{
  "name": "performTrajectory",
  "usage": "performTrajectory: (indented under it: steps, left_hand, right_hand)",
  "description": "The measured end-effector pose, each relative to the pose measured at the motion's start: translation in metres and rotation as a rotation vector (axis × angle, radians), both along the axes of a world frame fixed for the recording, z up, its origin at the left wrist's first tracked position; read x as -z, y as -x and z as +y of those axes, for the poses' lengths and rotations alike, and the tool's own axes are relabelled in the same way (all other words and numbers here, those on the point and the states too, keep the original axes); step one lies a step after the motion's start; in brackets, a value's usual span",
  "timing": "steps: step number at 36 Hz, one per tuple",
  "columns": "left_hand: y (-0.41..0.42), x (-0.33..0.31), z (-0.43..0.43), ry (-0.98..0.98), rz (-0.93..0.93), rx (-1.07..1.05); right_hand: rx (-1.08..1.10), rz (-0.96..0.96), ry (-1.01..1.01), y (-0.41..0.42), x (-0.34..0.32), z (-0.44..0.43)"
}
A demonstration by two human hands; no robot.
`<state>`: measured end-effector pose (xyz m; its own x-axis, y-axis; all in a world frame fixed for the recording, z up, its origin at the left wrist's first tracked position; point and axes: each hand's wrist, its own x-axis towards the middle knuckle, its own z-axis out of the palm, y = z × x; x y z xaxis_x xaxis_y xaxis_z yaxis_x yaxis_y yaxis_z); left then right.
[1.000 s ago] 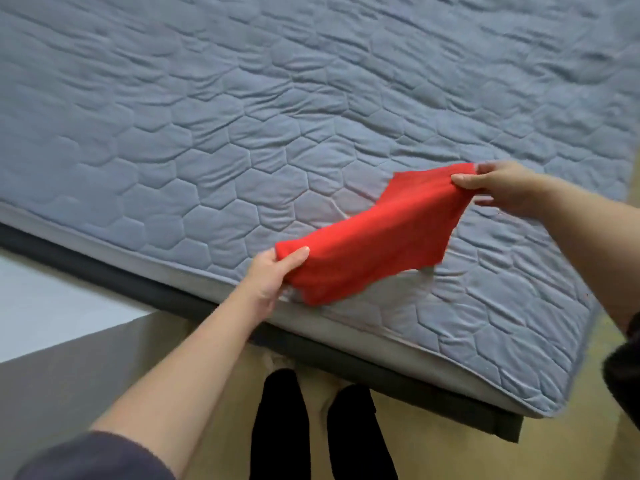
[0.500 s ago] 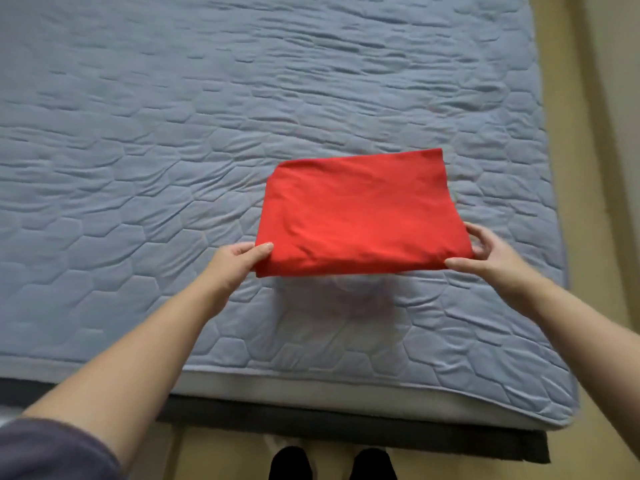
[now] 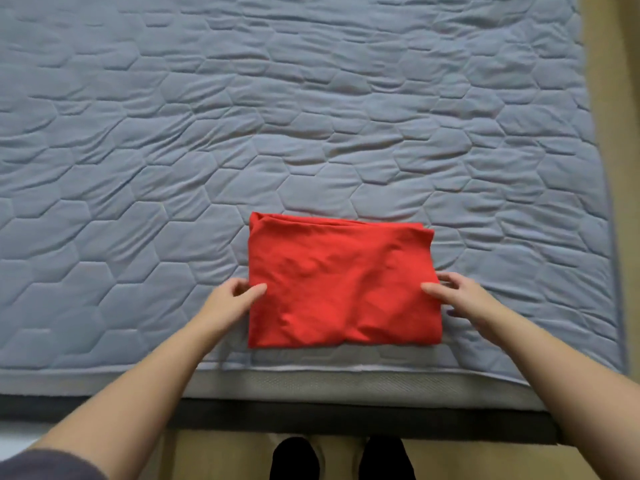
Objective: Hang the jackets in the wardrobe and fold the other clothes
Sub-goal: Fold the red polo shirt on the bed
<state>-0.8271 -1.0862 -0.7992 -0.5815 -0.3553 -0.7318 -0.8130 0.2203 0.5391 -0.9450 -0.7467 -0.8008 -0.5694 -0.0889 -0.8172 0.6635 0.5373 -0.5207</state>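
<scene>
Head view: a folded red cloth (image 3: 343,282) lies flat on a grey quilted bed cover (image 3: 311,116), close to the near edge of the bed and a little right of the middle. It forms a rough rectangle, with its long sides running left to right, and the top surface is slightly rumpled. Thin layers of fabric show along its far edge.

The left hand (image 3: 228,301) is at the cloth's left edge, about halfway along it. Its thumb lies on top of the red fabric, and the fingers are curled in against the edge from the side, so the hand pinches that edge. Whether the fingertips reach under the fabric cannot be seen.

The right hand (image 3: 460,296) does the same at the right edge. The thumb rests on top of the cloth, pointing inward. The fingers are bent and a little spread just outside the edge, close to the bed cover, and they grip the cloth there.

Both forearms reach in from the bottom corners, with a dark sleeve (image 3: 45,465) on the left arm. Below the cover are the pale side of the mattress (image 3: 346,384) and a dark bed frame (image 3: 346,415). Two feet in black socks (image 3: 294,459) stand on the tan floor (image 3: 225,455).
</scene>
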Motion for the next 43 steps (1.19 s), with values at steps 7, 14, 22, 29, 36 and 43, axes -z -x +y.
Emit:
performTrajectory:
  steps: [7,14,22,29,36,43]
  left_hand:
    - [0.055,0.022,0.013,0.294,0.151,-0.045]
    - [0.064,0.028,0.019,0.423,0.108,-0.211]
    - [0.044,0.037,0.063,0.822,0.447,0.784]
    - [0.053,0.115,0.045,0.977,0.316,0.846]
    - [0.053,0.108,0.046,0.915,0.292,0.81]
    - [-0.03,0.058,0.086,0.727,0.171,0.346]
  right_hand:
    - [0.1,0.266,-0.155,0.024,0.025,-0.043]
    - [0.162,0.457,-0.425,0.017,0.036,-0.047]
    - [-0.761,0.939,-0.45,-0.015,0.033,-0.085]
    - [-1.068,0.937,-0.572,-0.01,0.109,-0.096]
    - [-1.075,0.909,-0.605,-0.009,0.107,-0.099]
    - [-1.296,0.734,-0.629,0.028,0.05,-0.126]
